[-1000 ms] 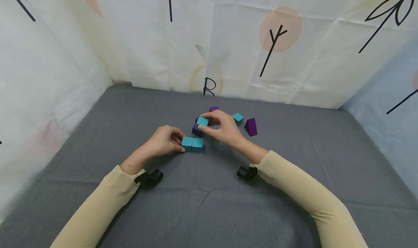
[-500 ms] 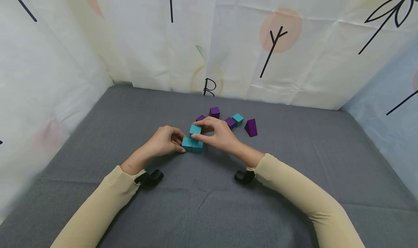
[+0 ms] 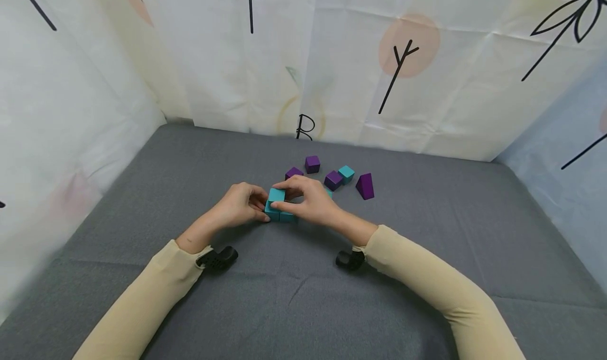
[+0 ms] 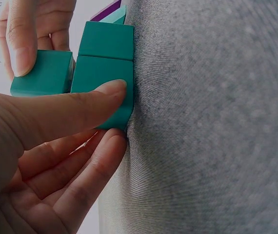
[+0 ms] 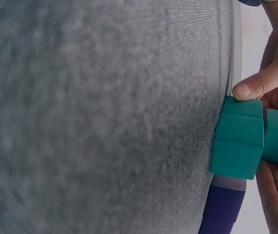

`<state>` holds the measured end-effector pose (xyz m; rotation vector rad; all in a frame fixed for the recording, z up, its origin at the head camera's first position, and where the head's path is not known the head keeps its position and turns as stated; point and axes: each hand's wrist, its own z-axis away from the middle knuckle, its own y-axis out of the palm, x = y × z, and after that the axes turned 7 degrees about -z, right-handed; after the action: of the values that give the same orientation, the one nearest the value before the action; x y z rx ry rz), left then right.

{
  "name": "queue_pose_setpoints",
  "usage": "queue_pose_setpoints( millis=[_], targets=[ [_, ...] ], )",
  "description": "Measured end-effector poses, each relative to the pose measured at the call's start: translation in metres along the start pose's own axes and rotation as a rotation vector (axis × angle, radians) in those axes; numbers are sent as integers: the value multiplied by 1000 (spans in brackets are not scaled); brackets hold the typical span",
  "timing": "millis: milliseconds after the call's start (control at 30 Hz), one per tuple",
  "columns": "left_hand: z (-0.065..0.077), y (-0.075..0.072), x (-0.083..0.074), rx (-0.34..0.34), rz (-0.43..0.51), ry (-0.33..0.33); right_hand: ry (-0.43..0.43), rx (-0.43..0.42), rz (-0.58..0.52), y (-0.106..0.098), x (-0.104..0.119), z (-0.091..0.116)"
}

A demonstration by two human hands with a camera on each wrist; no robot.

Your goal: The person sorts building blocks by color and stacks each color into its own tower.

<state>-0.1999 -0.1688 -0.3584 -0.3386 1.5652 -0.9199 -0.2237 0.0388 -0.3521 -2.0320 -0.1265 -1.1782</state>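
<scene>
Just below the frame's centre, the left hand [image 3: 241,206] pinches one end of two touching teal blocks [image 3: 278,216], probably to keep them steady while the right hand [image 3: 309,203] grips a third block [image 3: 277,194] over the left one.

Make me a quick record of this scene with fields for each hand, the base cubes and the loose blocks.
Left hand: pinches the left base cube
Right hand: holds the upper cube over it; contact unclear
Base: left base cube and right base cube side by side on gray cloth
Loose teal: teal cube; teal piece mostly hidden by the right hand
Loose purple: back cube; front cube beside the teal cube; wedge; partly hidden block
</scene>
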Motion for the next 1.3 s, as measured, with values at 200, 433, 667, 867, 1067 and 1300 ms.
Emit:
queue_pose_setpoints(
  millis=[200,433,667,867,1067,1300],
  targets=[
    [0,0,0,-4,-6,13,-19,17,-8,4,1,0],
    [0,1,0,-3,-7,-1,-25,15,6,5,1,0],
    [-1,2,1,-7,-14,3,-26,9,3,6,0,0],
    [-1,1,1,-5,-8,1,-19,12,-5,7,-2,-1],
    [-1,2,-1,1,-9,-15,35,8,-44,2,0,1],
    [-2,1,0,-11,-13,-20,59,-59,-22,-13,-3,5]
  ],
)
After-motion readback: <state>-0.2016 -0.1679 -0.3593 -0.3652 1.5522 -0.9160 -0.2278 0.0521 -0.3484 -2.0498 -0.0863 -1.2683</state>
